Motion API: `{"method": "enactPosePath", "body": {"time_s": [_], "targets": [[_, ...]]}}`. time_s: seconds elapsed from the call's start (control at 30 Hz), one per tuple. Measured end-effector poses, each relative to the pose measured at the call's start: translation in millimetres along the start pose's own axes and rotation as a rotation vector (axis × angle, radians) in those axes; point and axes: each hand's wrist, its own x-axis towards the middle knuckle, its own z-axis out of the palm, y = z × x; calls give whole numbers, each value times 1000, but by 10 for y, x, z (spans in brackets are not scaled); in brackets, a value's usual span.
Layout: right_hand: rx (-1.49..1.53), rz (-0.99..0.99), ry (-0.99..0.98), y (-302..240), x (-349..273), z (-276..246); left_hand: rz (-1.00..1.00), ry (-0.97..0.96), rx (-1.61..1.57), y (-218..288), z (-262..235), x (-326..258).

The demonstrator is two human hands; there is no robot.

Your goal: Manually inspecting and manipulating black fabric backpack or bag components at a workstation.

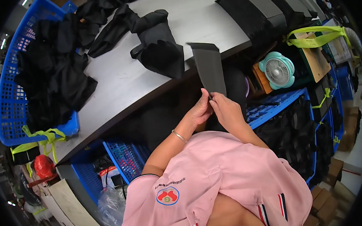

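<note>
A dark grey fabric panel with a black folded top edge stands up from my hands, in front of the table's near edge. My left hand pinches its lower end between thumb and fingers. Right beside it, my right hand grips the same end, fingers closed. The two hands meet at the panel's bottom, which they partly hide. Beyond them, folded black fabric pieces lie on the grey table, one overhanging its edge.
Stacked black and grey panels sit at the table's far right. A blue basket heaped with black fabric is at the left. A turquoise fan stands right of my hands, above a blue crate with black pieces. Yellow-green straps hang nearby.
</note>
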Motion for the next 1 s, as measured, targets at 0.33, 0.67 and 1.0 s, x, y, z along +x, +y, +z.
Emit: {"method": "enactPosePath", "body": {"time_s": [0.33, 0.67, 1.0], "targets": [[313, 226, 117, -67, -241, -375, 282, -171, -164, 382, 348, -266], [723, 408, -152, 84, -108, -231, 820, 335, 761, 465, 440, -528], [629, 265, -393, 188, 383, 22, 1213, 1113, 1217, 1099, -246, -367]]}}
